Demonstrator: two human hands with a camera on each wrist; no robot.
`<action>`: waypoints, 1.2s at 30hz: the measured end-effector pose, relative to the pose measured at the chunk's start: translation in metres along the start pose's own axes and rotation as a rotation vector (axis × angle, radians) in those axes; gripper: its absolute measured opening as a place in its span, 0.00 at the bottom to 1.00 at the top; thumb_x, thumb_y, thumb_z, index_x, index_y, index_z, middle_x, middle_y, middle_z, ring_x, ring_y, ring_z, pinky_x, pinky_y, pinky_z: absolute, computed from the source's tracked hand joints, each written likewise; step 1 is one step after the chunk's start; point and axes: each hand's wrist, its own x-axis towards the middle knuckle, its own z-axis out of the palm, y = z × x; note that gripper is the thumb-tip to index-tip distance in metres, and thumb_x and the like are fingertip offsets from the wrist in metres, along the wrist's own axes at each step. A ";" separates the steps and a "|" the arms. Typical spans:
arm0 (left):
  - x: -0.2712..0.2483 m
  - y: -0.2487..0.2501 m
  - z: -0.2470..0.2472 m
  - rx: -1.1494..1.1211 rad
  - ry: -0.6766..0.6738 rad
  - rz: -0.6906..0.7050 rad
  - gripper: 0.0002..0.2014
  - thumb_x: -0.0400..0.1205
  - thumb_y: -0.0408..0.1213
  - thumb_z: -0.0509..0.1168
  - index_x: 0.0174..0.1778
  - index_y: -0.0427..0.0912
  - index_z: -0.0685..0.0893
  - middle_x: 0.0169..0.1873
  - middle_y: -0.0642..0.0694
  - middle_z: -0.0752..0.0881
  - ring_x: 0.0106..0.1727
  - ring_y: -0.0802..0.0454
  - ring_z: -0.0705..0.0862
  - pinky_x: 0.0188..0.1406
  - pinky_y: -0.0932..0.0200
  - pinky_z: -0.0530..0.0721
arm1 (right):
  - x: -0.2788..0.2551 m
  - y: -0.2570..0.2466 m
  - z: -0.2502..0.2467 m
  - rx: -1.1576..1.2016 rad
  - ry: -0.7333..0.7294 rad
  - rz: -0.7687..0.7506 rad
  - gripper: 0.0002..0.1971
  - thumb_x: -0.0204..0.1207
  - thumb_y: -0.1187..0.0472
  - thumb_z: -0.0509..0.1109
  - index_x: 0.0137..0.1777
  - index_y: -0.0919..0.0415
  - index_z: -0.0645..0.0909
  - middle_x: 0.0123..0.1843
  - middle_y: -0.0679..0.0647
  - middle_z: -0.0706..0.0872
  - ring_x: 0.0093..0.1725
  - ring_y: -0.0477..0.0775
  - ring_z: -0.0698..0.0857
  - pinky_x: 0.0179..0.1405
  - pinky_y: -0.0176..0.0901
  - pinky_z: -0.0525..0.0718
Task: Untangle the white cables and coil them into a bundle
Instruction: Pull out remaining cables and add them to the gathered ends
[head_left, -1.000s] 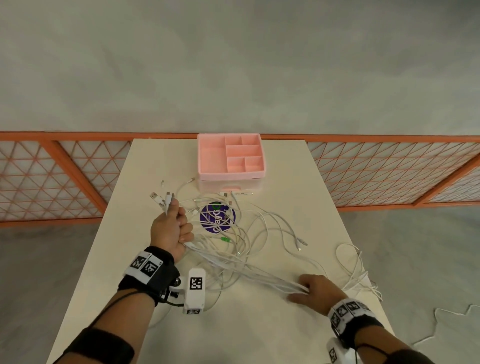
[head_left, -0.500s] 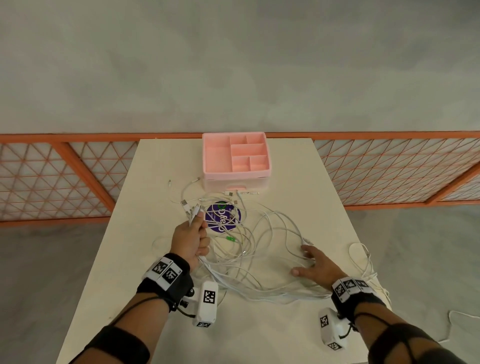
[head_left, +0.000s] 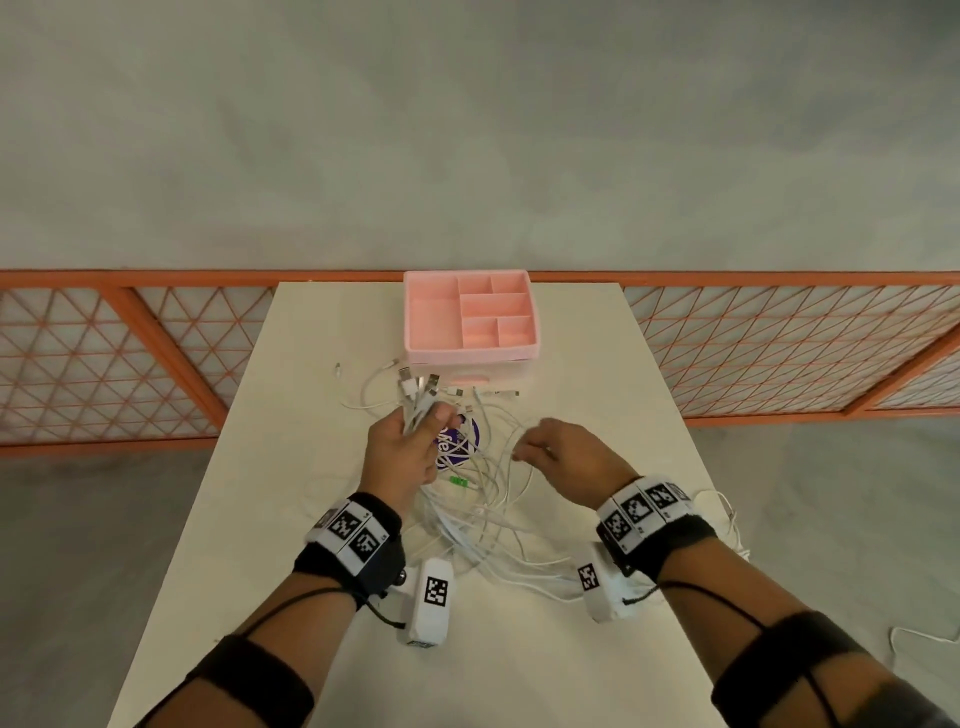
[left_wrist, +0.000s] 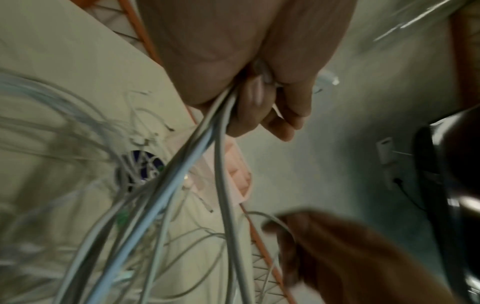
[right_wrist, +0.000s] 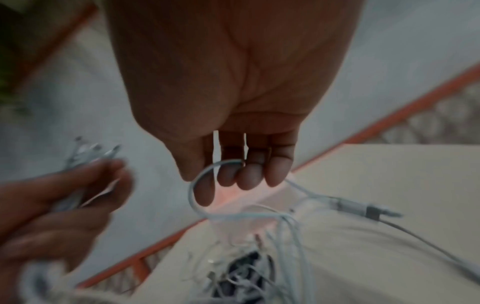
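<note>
Several white cables lie tangled on the cream table. My left hand is raised above them and grips a bunch of cable ends, whose plugs stick out past the fingers. In the left wrist view the gripped cables run down from the left hand into the tangle. My right hand hovers to the right, also lifted. In the right wrist view a white cable loop is hooked over the curled fingers of the right hand, and its plug hangs to the right.
A pink compartment tray stands at the table's far middle. A purple round sticker and a green connector lie under the tangle. One cable trails over the right table edge. An orange railing runs behind.
Both hands have risen off the table and come together over the tangle. The right hand left the stretched cables near the front edge and now hooks a loop; the left carried its plugs rightwards.
</note>
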 end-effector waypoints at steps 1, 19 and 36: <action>0.000 0.004 0.007 0.004 -0.044 0.036 0.10 0.83 0.41 0.70 0.50 0.37 0.90 0.28 0.41 0.76 0.20 0.57 0.60 0.17 0.65 0.59 | 0.004 -0.016 -0.003 -0.039 0.011 -0.092 0.12 0.85 0.56 0.63 0.52 0.59 0.88 0.49 0.55 0.86 0.49 0.55 0.85 0.52 0.47 0.79; 0.001 -0.002 0.005 -0.027 -0.066 -0.043 0.10 0.81 0.44 0.71 0.48 0.41 0.90 0.31 0.49 0.81 0.20 0.57 0.60 0.17 0.67 0.61 | 0.021 -0.090 -0.078 0.436 0.556 -0.179 0.06 0.77 0.67 0.71 0.43 0.57 0.87 0.36 0.47 0.87 0.31 0.40 0.82 0.39 0.40 0.83; 0.018 -0.010 -0.021 0.244 0.332 0.083 0.11 0.80 0.40 0.75 0.33 0.47 0.83 0.15 0.59 0.76 0.18 0.64 0.71 0.25 0.62 0.71 | 0.003 0.015 -0.077 0.287 0.638 0.238 0.09 0.80 0.67 0.65 0.47 0.59 0.88 0.43 0.52 0.89 0.41 0.53 0.84 0.44 0.40 0.75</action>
